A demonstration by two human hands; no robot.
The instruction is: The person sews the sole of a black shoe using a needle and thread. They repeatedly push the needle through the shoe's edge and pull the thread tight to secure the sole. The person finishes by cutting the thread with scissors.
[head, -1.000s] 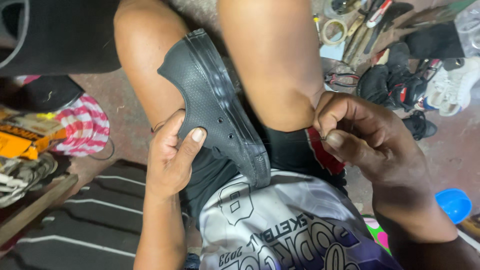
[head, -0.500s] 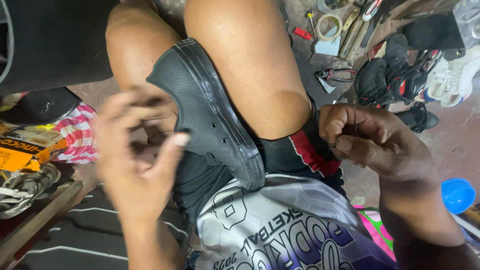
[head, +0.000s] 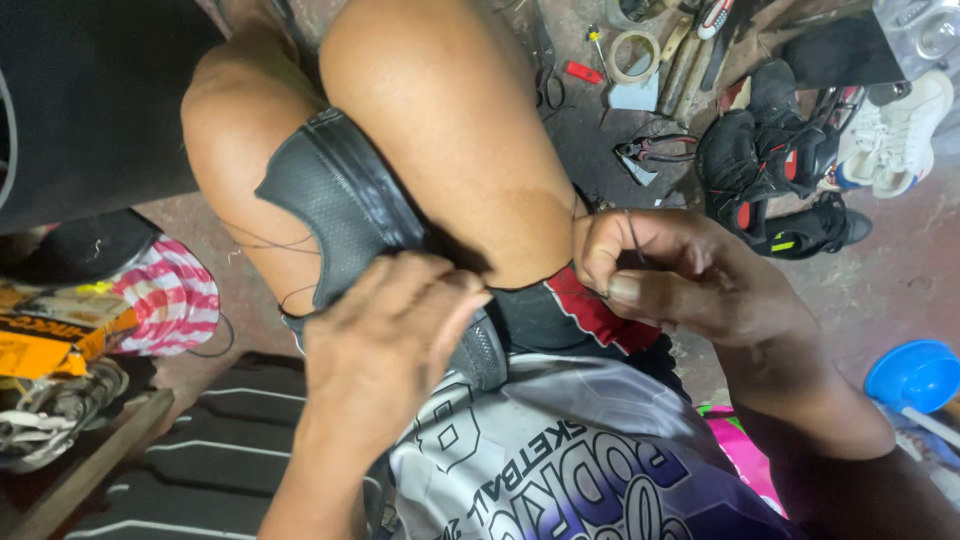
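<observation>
Head view, looking down at a seated person's lap. A black shoe [head: 345,215] is wedged sole outward between the person's two bare knees, its heel end down near the shorts. The left hand [head: 385,335] lies over the lower part of the shoe, fingers curled and pressed together against its sole edge. The right hand [head: 665,275], just beside the right knee, pinches a thin dark thread [head: 632,232] between thumb and forefinger, the other fingers folded in. More thread strands trail across the left knee. On the concrete floor [head: 900,270] beyond the knees lie a tape roll [head: 636,52], pliers [head: 655,152], black shoes [head: 770,165] and a white sneaker [head: 895,135]. A blue bowl [head: 912,375] sits at the right edge.
</observation>
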